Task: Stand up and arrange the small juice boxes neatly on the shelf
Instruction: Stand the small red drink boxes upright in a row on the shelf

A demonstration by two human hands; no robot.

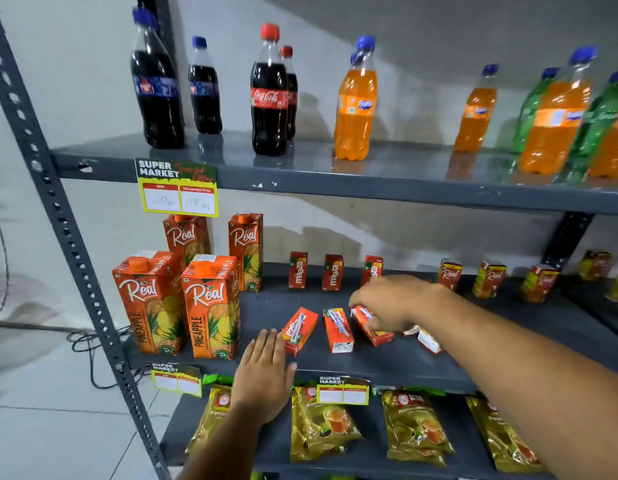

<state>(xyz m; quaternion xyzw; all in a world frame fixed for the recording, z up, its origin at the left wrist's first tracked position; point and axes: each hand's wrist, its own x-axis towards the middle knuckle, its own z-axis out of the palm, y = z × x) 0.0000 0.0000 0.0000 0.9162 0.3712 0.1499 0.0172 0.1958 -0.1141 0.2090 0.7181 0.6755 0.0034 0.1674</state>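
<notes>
On the middle shelf (pixel 439 368) of a grey metal rack, three small Maaza juice boxes are lying flat near the front edge. The left lying box (pixel 299 330) is being approached by the left hand (pixel 264 375), whose fingers (pixel 271 344) are being held flat and close together, empty, with the tips just beside that box's near corner. The middle lying box (pixel 338 330) is being left untouched between the two hands. The right lying box (pixel 371 327) is being gripped by the right hand (pixel 392 301), which is reaching in from the right with the forearm crossing above the shelf; its fingers are being curled down over the box's far end. Just right of that hand, further small packs (pixel 428 339) are being partly hidden by the forearm, and it cannot be told how they lie.

Behind these, three Maaza boxes (pixel 298 270) are being kept upright in a row at the back, apart from one another, and small Real boxes (pixel 489 279) are being kept upright further right. At the left end, tall Real pineapple cartons (pixel 210 308) are being displayed upright. Soft-drink bottles (pixel 269 91) are being displayed on the shelf above, and golden pouches (pixel 318 424) on the shelf below.
</notes>
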